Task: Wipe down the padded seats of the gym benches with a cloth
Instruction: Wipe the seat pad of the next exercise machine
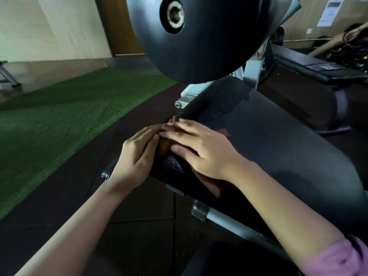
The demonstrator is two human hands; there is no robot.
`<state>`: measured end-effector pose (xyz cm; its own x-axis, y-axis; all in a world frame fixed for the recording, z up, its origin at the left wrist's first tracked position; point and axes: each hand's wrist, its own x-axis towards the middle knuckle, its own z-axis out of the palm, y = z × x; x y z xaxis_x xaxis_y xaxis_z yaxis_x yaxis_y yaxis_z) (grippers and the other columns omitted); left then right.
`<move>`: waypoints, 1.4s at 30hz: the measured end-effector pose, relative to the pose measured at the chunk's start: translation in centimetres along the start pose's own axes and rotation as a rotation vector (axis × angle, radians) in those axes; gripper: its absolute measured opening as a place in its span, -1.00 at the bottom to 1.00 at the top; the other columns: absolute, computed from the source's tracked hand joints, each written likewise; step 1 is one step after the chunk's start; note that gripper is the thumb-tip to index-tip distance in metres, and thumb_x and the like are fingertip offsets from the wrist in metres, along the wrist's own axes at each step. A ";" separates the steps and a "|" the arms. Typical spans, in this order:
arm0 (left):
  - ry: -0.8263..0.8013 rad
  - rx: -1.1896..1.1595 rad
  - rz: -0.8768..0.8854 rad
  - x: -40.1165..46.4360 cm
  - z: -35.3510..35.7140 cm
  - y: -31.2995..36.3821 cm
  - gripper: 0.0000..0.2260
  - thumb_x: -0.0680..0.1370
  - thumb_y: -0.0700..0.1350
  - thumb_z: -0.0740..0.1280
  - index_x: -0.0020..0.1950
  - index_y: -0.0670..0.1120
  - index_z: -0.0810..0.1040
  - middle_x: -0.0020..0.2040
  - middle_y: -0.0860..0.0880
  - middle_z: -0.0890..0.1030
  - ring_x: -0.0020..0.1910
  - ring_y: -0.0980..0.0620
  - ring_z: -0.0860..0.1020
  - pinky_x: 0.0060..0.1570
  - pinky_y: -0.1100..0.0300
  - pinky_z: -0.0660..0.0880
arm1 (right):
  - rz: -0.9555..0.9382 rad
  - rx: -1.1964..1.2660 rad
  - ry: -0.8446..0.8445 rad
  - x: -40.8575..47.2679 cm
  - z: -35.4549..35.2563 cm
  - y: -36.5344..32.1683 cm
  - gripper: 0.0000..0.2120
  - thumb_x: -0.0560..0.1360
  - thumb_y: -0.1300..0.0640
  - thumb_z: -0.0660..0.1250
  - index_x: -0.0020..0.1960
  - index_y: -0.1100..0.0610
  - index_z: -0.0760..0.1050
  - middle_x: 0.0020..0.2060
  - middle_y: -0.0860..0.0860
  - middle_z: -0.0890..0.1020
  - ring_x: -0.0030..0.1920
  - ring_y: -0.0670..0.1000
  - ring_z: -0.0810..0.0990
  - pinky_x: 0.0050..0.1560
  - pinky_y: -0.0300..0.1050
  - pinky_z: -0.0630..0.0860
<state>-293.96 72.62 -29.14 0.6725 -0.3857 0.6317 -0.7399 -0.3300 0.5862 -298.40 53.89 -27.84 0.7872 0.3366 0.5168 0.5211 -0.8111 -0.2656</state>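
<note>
The padded seat (278, 140) is a long, dark grey-black cushion with a smooth, faintly sheened skin and rounded edges, running away at a slant. A row of small stitch holes crosses it at the far end, where a patch looks rougher and speckled. The cloth (166, 145) is a brownish-orange rag, folded and crumpled, lying flat against the near left edge of the seat. Most of it is covered; one corner pokes out toward the seat's middle, another hangs off the near edge of the seat.
</note>
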 end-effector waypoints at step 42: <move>-0.006 0.150 -0.095 -0.1 0.4 0.3 -0.60 0.56 -0.01 0.12 0.24 -0.20 0.55 0.19 -0.02 0.58 0.19 0.13 0.51 0.23 0.31 0.38 | 0.404 0.007 -0.040 3.4 -0.7 2.9 -0.63 0.64 -0.04 0.10 0.45 -0.15 0.32 0.49 -0.06 0.26 0.50 0.00 0.15 0.43 -0.06 0.18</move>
<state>-294.23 72.20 -29.29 0.7397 -0.3518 0.5737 -0.6677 -0.4897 0.5607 -294.39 52.31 -26.26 0.9411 0.0102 0.3379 0.1698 -0.8785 -0.4465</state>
